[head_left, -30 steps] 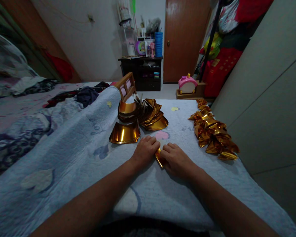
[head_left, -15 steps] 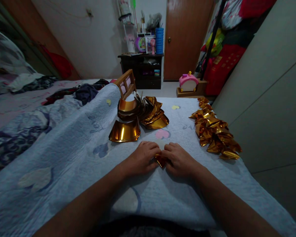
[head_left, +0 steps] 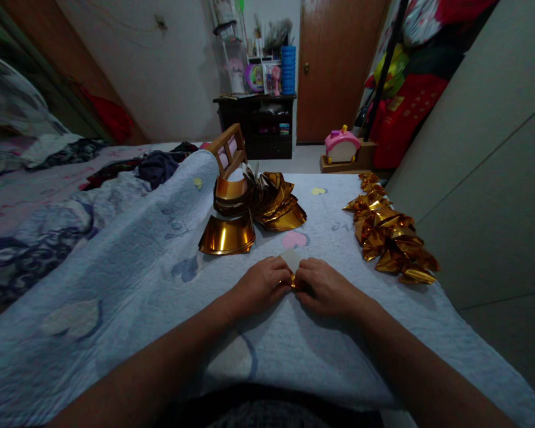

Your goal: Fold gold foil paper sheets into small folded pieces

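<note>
Both my hands rest close together on a light blue quilt [head_left: 138, 279]. My left hand [head_left: 263, 285] and my right hand [head_left: 323, 288] pinch a small piece of gold foil paper [head_left: 292, 261] between them; its pale back side sticks up above my fingertips. Beyond my hands lies a flat stack of curved gold sheets [head_left: 226, 236], and behind it a fanned heap of gold sheets [head_left: 267, 202]. A row of folded gold pieces [head_left: 390, 238] runs along the quilt's right side.
A small wooden frame [head_left: 229, 148] stands behind the heap. Crumpled clothes [head_left: 156, 166] and bedding lie at the left. A pale wardrobe wall [head_left: 485, 154] rises at the right. A dark cabinet [head_left: 258, 125], a brown door [head_left: 334, 65] and a pink toy [head_left: 341, 145] stand at the back.
My hands have drawn closer together and shifted slightly away from me. The gold piece, earlier showing gold between my hands, now shows a pale flap raised above my fingertips.
</note>
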Tool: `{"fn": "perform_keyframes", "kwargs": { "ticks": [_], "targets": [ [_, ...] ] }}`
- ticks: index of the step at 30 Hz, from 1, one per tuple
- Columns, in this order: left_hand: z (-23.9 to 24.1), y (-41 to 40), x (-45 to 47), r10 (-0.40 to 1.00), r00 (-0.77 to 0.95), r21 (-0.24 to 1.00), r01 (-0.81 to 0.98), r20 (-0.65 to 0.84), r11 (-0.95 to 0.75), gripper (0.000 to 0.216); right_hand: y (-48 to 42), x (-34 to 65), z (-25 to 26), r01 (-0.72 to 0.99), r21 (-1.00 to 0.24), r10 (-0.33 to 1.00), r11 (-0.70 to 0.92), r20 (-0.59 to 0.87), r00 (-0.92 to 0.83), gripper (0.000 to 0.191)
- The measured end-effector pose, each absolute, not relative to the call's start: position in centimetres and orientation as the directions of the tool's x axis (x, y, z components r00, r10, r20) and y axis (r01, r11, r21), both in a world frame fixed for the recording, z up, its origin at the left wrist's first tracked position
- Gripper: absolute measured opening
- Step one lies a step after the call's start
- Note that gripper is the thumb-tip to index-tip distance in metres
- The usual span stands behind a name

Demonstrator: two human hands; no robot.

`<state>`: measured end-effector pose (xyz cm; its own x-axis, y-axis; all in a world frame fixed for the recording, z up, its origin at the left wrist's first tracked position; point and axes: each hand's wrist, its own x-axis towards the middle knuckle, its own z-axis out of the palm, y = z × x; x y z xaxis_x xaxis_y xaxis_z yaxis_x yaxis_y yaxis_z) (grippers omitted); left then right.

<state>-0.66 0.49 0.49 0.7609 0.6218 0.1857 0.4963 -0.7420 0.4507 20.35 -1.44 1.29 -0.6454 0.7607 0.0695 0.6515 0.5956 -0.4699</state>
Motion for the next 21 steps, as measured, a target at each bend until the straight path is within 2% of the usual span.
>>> {"fn": "perform_keyframes", "kwargs": {
  "ticks": [5,10,18,21],
  "targets": [
    [0.63,0.1,-0.49,0.686,0.718,0.48,0.562,0.121,-0.673,0.006,-1.06,20.97,1.28,0.631,-0.597,0.793,0.496,0.015,-0.609,0.008],
    [0.57,-0.1,-0.66,0.714,0.692,0.557,0.553,0.107,-0.619,0.003,-0.68,21.37,0.84,0.588,-0.676,0.788,0.445,-0.018,-0.616,0.018],
    [0.37,-0.1,-0.34,0.736,0.667,0.546,0.577,0.114,-0.607,0.01,-1.06,20.83,1.54,0.672,-0.62,0.831,0.406,-0.057,-0.554,0.008],
    [0.12,-0.12,-0.2,0.746,0.655,0.55,0.582,0.119,-0.599,0.009,-1.12,20.67,1.32,0.692,-0.594,0.84,0.411,-0.048,-0.541,0.01]
  ]
}}
